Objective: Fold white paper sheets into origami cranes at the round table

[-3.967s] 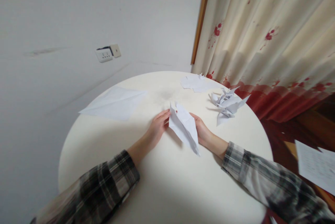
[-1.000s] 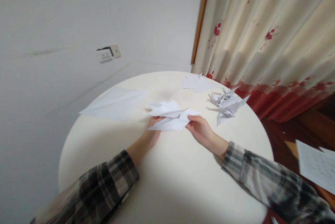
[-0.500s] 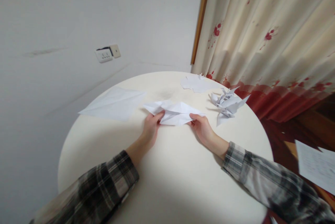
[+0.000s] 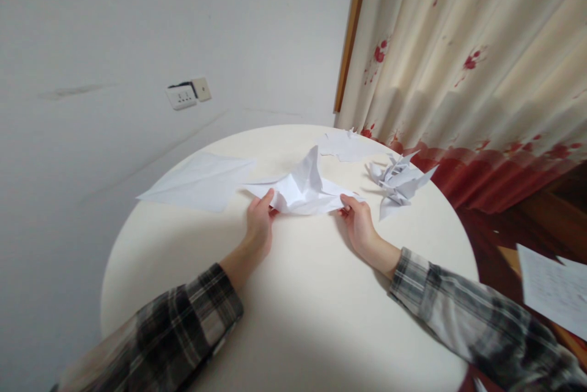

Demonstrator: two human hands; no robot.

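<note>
A creased white folded paper (image 4: 302, 191) lies spread sideways near the middle of the round cream table (image 4: 293, 306), one flap standing up. My left hand (image 4: 259, 221) pinches the paper's left end, fingers closed on it. Its right end is gripped by my right hand (image 4: 359, 224). Both arms wear plaid sleeves.
A flat folded white sheet (image 4: 202, 181) lies at the table's left. A torn paper piece (image 4: 346, 144) lies at the far edge, a pile of crumpled folded paper (image 4: 398, 181) at the right. A flowered curtain (image 4: 458, 62) hangs behind; loose sheets (image 4: 550, 291) sit lower right.
The paper, held upright as a narrow folded shape 4 s ago, has been turned sideways and pulled apart. My hands moved outward and a middle flap has popped up.
</note>
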